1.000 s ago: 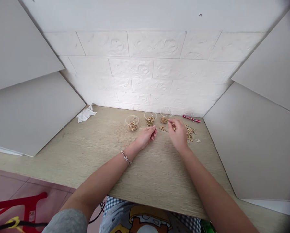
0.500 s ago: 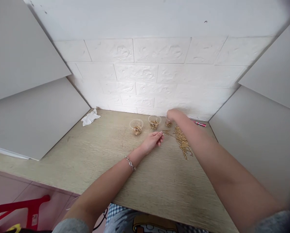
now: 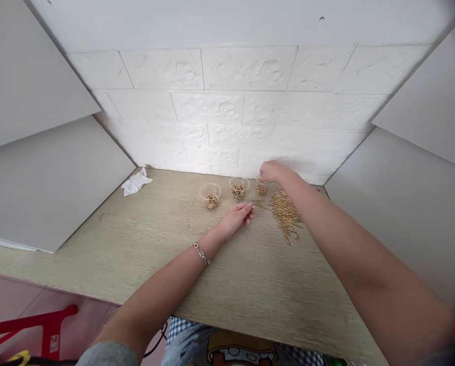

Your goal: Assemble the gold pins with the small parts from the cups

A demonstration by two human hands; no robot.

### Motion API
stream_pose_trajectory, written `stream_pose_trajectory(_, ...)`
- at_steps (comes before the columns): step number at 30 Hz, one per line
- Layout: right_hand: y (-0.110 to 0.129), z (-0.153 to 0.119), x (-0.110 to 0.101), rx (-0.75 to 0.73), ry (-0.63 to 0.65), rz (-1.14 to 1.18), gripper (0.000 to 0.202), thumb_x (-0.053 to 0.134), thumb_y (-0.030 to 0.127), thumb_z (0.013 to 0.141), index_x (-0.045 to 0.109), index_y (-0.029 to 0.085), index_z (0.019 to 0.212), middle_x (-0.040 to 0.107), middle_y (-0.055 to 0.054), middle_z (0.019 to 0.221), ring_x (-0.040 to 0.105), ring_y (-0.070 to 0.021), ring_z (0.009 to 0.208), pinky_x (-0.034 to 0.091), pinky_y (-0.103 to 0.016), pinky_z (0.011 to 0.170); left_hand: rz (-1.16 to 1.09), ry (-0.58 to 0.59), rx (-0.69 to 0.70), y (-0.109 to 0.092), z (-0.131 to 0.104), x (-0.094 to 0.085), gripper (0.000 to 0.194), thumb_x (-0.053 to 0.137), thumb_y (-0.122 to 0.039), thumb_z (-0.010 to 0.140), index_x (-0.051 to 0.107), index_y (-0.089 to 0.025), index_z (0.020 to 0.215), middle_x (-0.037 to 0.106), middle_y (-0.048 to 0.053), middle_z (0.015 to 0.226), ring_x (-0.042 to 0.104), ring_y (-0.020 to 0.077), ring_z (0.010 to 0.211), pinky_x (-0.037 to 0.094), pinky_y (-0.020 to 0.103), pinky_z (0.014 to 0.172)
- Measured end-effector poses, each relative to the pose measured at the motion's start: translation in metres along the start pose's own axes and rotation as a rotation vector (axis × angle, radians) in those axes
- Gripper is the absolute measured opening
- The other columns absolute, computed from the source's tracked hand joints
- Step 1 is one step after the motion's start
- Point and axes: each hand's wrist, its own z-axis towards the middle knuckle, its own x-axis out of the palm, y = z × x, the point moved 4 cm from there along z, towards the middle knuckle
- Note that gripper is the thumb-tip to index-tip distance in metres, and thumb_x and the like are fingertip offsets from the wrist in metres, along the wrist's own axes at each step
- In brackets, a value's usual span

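My left hand (image 3: 238, 218) rests low over the table with thumb and forefinger pinched. A tiny pale, shiny tip shows at its fingertips, too small to name. A few thin gold-coloured rods (image 3: 259, 204) lie just beyond it. My right hand (image 3: 272, 172) is closed, fingers pointing down, over the rim of the right clear plastic cup (image 3: 261, 188), which holds small gold-coloured pieces. Whatever its fingertips hold is hidden. The middle cup (image 3: 239, 188) and left cup (image 3: 211, 196) also contain small gold-coloured metal pieces. A pile of gold-coloured rods (image 3: 285, 211) lies beside my right forearm.
A crumpled white tissue (image 3: 136, 182) lies at the back left of the wooden table (image 3: 143, 244). A white brick-patterned wall (image 3: 227, 109) stands behind, with grey panels at both sides. A red plastic frame (image 3: 32, 328) is on the floor at lower left.
My right hand has lifted slightly at the right cup, showing more of its contents. My left hand keeps its pinch in nearly the same place. The view has shifted a little.
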Motion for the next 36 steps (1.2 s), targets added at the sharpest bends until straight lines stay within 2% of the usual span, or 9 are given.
stream_pose_trajectory(5, -0.005, -0.048, -0.021, 0.025, -0.438, 0.173, 0.027, 0.043, 0.019, 0.084, 0.067, 0.010, 0.091, 0.066, -0.015, 0.090, 0.060, -0.0228, 0.083, 0.043, -0.031, 0.069, 0.030, -0.003, 0.015, -0.003, -0.003, 0.001, 0.032, 0.063, -0.044, 0.068, 0.053, -0.014, 0.069, 0.051, -0.004, 0.061, 0.041, 0.0035, 0.047, 0.029, 0.019, 0.048)
stream_pose_trajectory(7, 0.004, -0.074, -0.012, -0.039, -0.583, 0.370, 0.027, 0.041, 0.022, 0.085, 0.066, 0.014, 0.090, 0.067, -0.010, 0.086, 0.060, -0.0203, 0.080, 0.043, -0.030, 0.071, 0.055, 0.008, 0.024, -0.004, -0.004, 0.002, 0.031, 0.067, -0.041, 0.065, 0.054, -0.014, 0.071, 0.051, -0.005, 0.061, 0.041, 0.0038, 0.048, 0.030, 0.019, 0.050)
stream_pose_trajectory(9, 0.015, -0.096, 0.009, -0.069, -0.657, 0.604, 0.026, 0.041, 0.025, 0.085, 0.066, 0.017, 0.089, 0.068, -0.006, 0.082, 0.060, -0.0184, 0.076, 0.044, -0.029, 0.070, 0.066, 0.024, 0.033, -0.005, -0.005, 0.003, 0.029, 0.068, -0.038, 0.064, 0.055, -0.013, 0.073, 0.050, -0.005, 0.062, 0.043, 0.0042, 0.050, 0.031, 0.020, 0.051)
stream_pose_trajectory(14, 0.028, -0.121, 0.076, -0.045, -0.683, 1.000, 0.023, 0.049, 0.029, 0.080, 0.067, 0.018, 0.089, 0.070, -0.005, 0.085, 0.063, -0.0191, 0.076, 0.047, -0.033, 0.075, 0.069, 0.044, 0.020, -0.005, -0.004, 0.004, 0.025, 0.066, -0.034, 0.067, 0.057, -0.013, 0.076, 0.053, -0.003, 0.068, 0.045, 0.0047, 0.053, 0.034, 0.021, 0.057)
stream_pose_trajectory(17, 0.021, -0.123, 0.096, 0.051, -0.745, 1.163, 0.024, 0.053, 0.034, 0.078, 0.067, 0.018, 0.088, 0.070, -0.006, 0.083, 0.064, -0.0203, 0.077, 0.048, -0.034, 0.075, 0.072, 0.022, -0.006, -0.004, -0.003, 0.003, 0.025, 0.065, -0.035, 0.069, 0.056, -0.014, 0.076, 0.054, -0.003, 0.068, 0.045, 0.0048, 0.053, 0.035, 0.022, 0.057)
stream_pose_trajectory(24, 0.022, -0.122, 0.096, -0.053, -0.750, 1.109, 0.025, 0.047, 0.029, 0.080, 0.067, 0.018, 0.090, 0.067, -0.006, 0.084, 0.061, -0.0171, 0.070, 0.047, -0.033, 0.072, 0.021, -0.003, -0.003, -0.003, -0.004, 0.002, 0.031, 0.062, -0.043, 0.070, 0.053, -0.013, 0.072, 0.054, -0.003, 0.067, 0.046, 0.0047, 0.052, 0.035, 0.021, 0.056)
stream_pose_trajectory(29, 0.028, -0.118, 0.102, -0.077, -0.627, 1.255, 0.028, 0.045, 0.030, 0.078, 0.064, 0.017, 0.095, 0.064, -0.004, 0.076, 0.056, -0.0148, 0.065, 0.045, -0.029, 0.064, -0.017, 0.008, 0.020, -0.002, -0.003, 0.001, 0.034, 0.061, -0.046, 0.071, 0.051, -0.014, 0.070, 0.053, -0.003, 0.064, 0.046, 0.0049, 0.052, 0.035, 0.021, 0.055)
stream_pose_trajectory(32, 0.030, -0.115, 0.106, -0.039, -0.531, 1.388, 0.022, 0.045, 0.026, 0.073, 0.062, 0.017, 0.084, 0.058, 0.000, 0.063, 0.052, -0.0133, 0.057, 0.043, -0.026, 0.057, -0.020, 0.010, 0.022, -0.003, -0.003, 0.002, 0.035, 0.060, -0.048, 0.071, 0.050, -0.014, 0.068, 0.052, -0.003, 0.061, 0.046, 0.0050, 0.050, 0.035, 0.021, 0.053)
stream_pose_trajectory(36, 0.029, -0.112, 0.112, 0.081, -0.502, 1.367, 0.016, 0.044, 0.023, 0.070, 0.059, 0.018, 0.075, 0.058, 0.000, 0.061, 0.053, -0.0143, 0.057, 0.043, -0.027, 0.058, 0.041, -0.001, 0.015, -0.005, -0.004, 0.004, 0.033, 0.058, -0.045, 0.073, 0.051, -0.014, 0.066, 0.052, -0.004, 0.059, 0.045, 0.0053, 0.050, 0.035, 0.021, 0.053)
